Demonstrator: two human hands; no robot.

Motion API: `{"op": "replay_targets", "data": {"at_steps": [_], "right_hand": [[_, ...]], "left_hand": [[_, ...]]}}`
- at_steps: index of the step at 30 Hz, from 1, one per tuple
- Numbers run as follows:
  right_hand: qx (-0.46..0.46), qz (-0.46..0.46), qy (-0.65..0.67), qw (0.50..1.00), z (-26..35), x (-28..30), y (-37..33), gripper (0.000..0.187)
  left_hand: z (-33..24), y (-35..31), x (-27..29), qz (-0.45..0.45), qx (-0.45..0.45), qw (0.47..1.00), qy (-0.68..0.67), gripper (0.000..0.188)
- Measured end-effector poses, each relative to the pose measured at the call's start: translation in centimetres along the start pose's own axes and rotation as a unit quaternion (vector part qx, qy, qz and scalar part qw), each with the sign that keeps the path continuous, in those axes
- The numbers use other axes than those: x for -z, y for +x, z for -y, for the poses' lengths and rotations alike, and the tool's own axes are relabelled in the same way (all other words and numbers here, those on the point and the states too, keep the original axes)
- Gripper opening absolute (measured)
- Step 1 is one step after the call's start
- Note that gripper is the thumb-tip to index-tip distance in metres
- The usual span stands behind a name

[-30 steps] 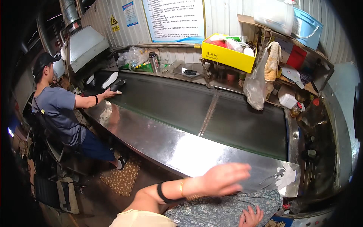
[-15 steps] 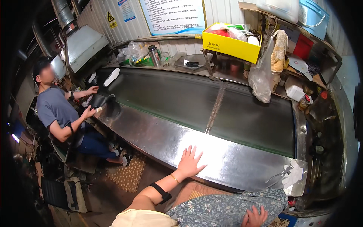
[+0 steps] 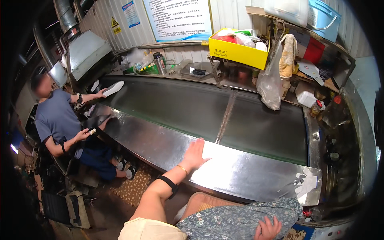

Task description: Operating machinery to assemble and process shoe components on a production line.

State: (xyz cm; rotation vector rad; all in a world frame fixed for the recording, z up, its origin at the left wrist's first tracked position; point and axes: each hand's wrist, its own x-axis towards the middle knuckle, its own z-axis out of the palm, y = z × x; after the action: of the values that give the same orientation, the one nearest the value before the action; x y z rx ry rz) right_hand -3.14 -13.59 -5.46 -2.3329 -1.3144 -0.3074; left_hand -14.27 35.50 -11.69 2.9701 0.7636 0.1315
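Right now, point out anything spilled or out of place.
No spill shows. What looks like a white glove lies loose on the metal ledge, at its right end; a plastic bag seems to dangle over the dark belt, where it might catch.

Head-worn and wide, the fisheye view looks down at close range on the left hand (image 3: 194, 157) toward six o'clock, and forward across the dark belt (image 3: 172, 102) to the wall poster (image 3: 180, 20) near twelve.

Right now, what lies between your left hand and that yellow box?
In the head view, the left hand is at the shiny metal ledge; beyond it comes the dark belt, then the back shelf below the yellow box.
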Motion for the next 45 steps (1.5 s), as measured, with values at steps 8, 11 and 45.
{"op": "replay_targets", "data": {"at_steps": [8,11,45], "right_hand": [[-0.013,-0.001,0.01,1.0,0.2,-0.5,0.2,0.023],[-0.007,0.006,0.004,1.0,0.0,-0.6,-0.1,0.023],[-0.02,-0.003,0.009,1.0,0.3,0.2,0.2,0.021]], "left_hand": [[3.8,-0.9,0.2,0.012,0.279,0.96,-0.003,0.102],[2.8,-0.1,0.1,-0.01,0.265,0.964,-0.019,0.104],[2.8,-0.1,-1.2,-0.097,0.261,0.961,-0.012,0.093]]}}
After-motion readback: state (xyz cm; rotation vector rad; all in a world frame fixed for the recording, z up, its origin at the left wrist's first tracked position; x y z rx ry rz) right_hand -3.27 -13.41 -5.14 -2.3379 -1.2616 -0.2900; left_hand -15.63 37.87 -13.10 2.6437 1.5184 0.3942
